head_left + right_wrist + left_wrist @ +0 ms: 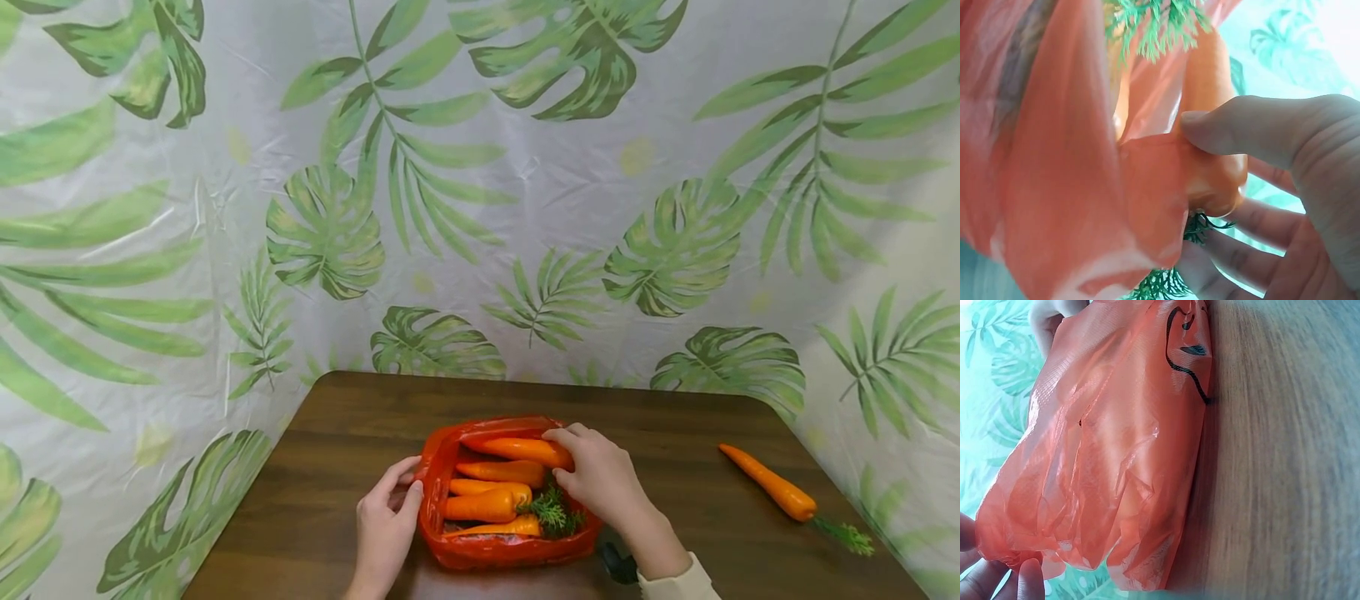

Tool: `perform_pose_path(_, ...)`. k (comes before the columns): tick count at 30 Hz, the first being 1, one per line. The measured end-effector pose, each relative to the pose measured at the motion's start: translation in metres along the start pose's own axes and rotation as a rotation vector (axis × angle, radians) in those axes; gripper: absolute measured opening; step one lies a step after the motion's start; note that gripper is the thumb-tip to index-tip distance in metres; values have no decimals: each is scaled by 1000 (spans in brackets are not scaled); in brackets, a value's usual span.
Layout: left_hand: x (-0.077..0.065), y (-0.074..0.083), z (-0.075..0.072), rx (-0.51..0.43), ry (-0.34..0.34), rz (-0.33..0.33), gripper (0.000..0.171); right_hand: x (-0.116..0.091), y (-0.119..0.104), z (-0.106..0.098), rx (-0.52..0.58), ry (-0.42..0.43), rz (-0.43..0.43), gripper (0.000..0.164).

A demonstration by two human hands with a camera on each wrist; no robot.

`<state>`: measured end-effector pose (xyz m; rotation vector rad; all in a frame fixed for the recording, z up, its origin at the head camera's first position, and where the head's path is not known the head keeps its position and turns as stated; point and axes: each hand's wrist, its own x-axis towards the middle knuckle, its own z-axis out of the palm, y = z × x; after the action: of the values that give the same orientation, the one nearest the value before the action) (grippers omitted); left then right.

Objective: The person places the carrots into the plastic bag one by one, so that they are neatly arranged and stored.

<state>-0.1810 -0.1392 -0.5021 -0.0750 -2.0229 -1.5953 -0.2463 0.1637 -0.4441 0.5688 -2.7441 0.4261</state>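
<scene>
A red plastic bag (433, 500) stands on the table with its mouth spread wide, and several orange carrots (480, 505) lie inside it. Feathery green tops (553, 512) show at the bag's right side. My left hand (386, 521) pinches the bag's left rim; in the left wrist view its fingertips (1030, 580) gather the crumpled film. At the back right, my right hand (603, 485) grips the thick end of the rearmost carrot (513, 451). In the right wrist view the thumb (1213, 130) presses on that carrot, with the fingers behind it.
Another carrot (772, 485) with a green top lies apart on the right side of the dark wooden table (330, 467). A small black object (618, 564) shows under the right forearm. A leaf-patterned curtain (555, 200) hangs behind the table.
</scene>
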Motion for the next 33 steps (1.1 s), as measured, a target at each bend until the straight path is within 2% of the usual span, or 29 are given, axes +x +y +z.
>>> perform_pose_path(5, 0, 0, 0, -5, 5, 12, 30, 2, -10, 2, -55, -3, -74, 48)
perform_pose_path(12, -2, 0, -1, 3, 8, -24, 29, 7, -22, 5, -117, -9, -166, 45)
perform_pose_path(16, -1, 1, -1, 5, 7, -20, 29, 10, -28, 6, -142, -4, -218, 45)
perform_pose_path(25, 1, -4, 1, -21, -11, 20, 31, 14, -37, 5, -120, -89, -244, 38)
perform_pose_path(33, 0, -5, 1, -20, -6, 16, 31, 23, -50, 0, -94, -133, -285, 34)
